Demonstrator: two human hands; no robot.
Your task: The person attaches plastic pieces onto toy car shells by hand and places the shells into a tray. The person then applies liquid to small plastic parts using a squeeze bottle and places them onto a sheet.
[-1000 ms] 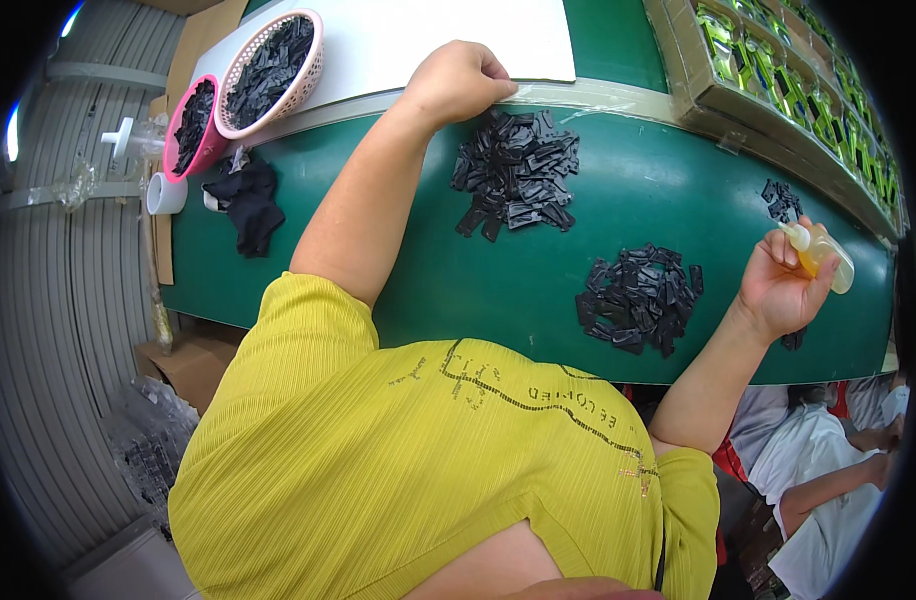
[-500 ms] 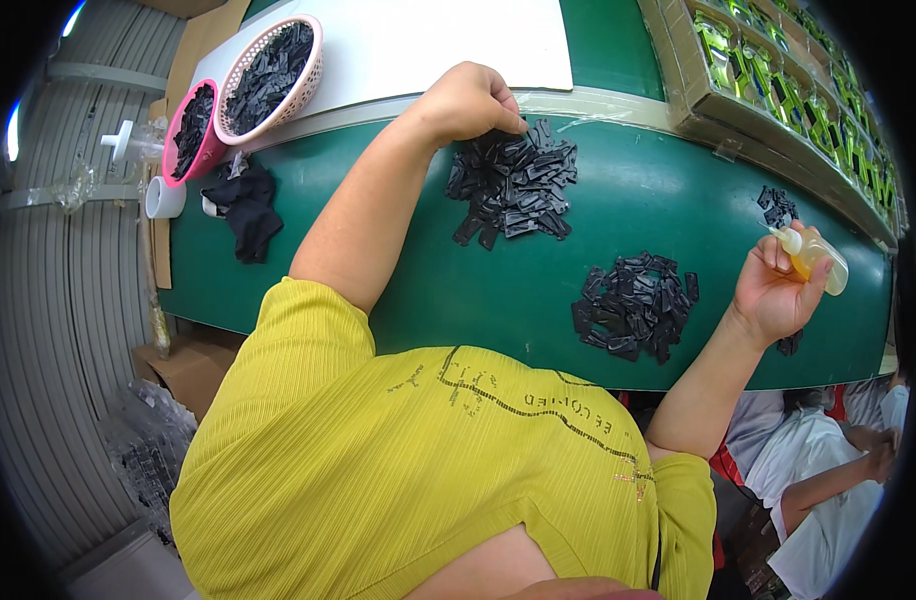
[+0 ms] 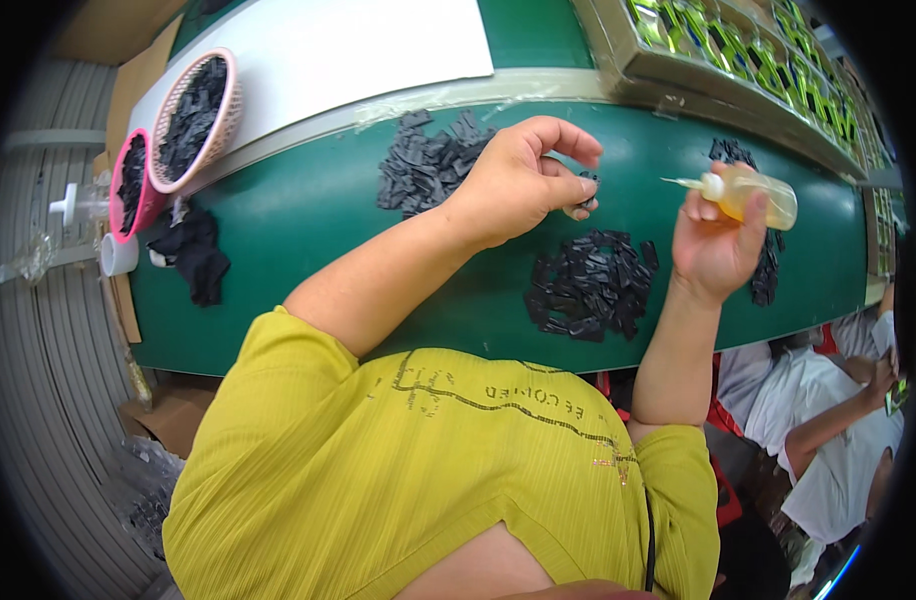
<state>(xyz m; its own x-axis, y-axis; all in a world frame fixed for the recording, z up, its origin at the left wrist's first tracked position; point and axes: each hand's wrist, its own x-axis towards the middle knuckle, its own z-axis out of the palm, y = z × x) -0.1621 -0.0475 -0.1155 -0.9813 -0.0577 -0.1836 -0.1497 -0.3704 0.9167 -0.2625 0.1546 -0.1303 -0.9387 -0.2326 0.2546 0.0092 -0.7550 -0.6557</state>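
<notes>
Shirt (image 3: 378,480), yellow-green and ribbed, nearest the lens; both bare forearms reach out over a green table (image 3: 263,250). Near heap (image 3: 590,290) of flat black pieces lies on the tabletop close to the body, between the two forearms.

Left hand (image 3: 513,180) above the table, beyond and left of that heap: forefinger raised and arched clear, thumb closed against the curled fingers with a small dark piece (image 3: 589,203) pinched at the tips, mostly hidden. Right hand (image 3: 716,245) wrapped around a clear squeeze bottle (image 3: 768,200) of yellowish liquid; bottle tilted onto its side, thin nozzle aimed at the left hand, apart from the piece.

Second heap (image 3: 418,165), similar black pieces, just behind the left wrist, partly covered. Smaller black parts (image 3: 765,280) right of the right wrist; more (image 3: 730,152) past its fingers.

Left end: crumpled dark cloth (image 3: 198,260), then a pink bowl (image 3: 153,208) touching a pale pink basket (image 3: 235,112), both holding black pieces. Far side: white board (image 3: 348,55); cardboard tray (image 3: 668,78) of bright green items at right.
</notes>
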